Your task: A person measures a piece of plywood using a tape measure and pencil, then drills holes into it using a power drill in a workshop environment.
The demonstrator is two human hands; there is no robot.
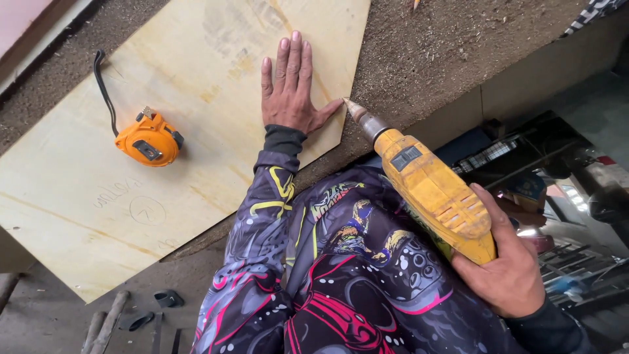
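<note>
My left hand point(290, 88) lies flat, fingers spread, on a pale plywood sheet point(196, 78) close to its near edge. My right hand point(504, 269) grips the handle of a yellow power drill point(432, 193). The drill's bit tip point(347, 103) points at the plywood's edge, just beside my left thumb. An orange tape measure point(149, 139) with a black strap rests on the plywood to the left of my left hand.
The plywood lies on a rough brown bench top point(432, 52) strewn with sawdust. Dark tools and metal bars point(111, 321) lie on the floor at lower left. Cluttered machinery and shelves point(563, 196) fill the right side.
</note>
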